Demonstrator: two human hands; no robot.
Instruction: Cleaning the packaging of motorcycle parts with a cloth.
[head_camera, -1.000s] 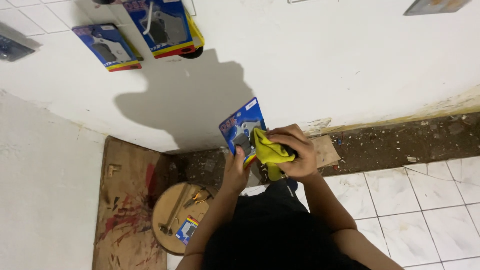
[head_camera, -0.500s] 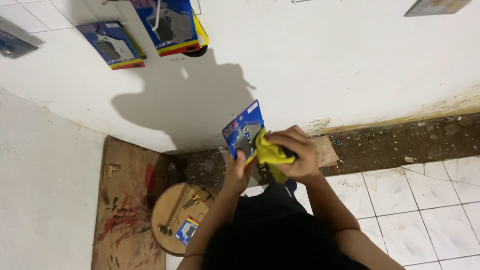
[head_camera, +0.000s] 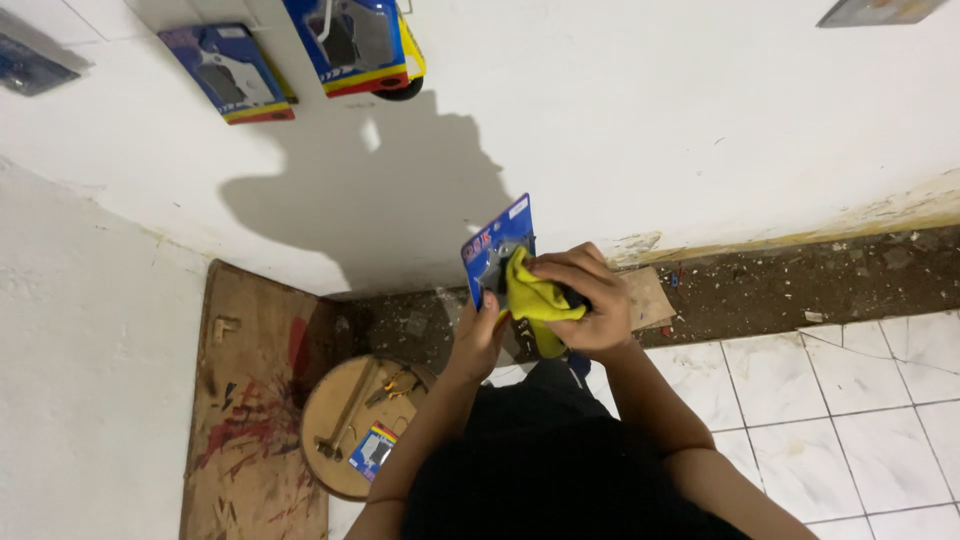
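Yellow cloth (head_camera: 537, 302) pinched in my right hand (head_camera: 585, 305) grip, pressed on blue blister pack (head_camera: 492, 246); left hand (head_camera: 478, 335) clamps pack below. Versus earlier frame: pack, cloth barely shifted.

Round wooden stool (head_camera: 340, 400) on the floor, hammer (head_camera: 340, 425) and small blue packet (head_camera: 372, 448) on its top, stained wooden board (head_camera: 250, 400) just left of it, blue blister packs (head_camera: 232, 75) hanging on the wall above

Four blue packs (head_camera: 497, 250), one yellow cloth (head_camera: 535, 300), one round stool (head_camera: 345, 425).
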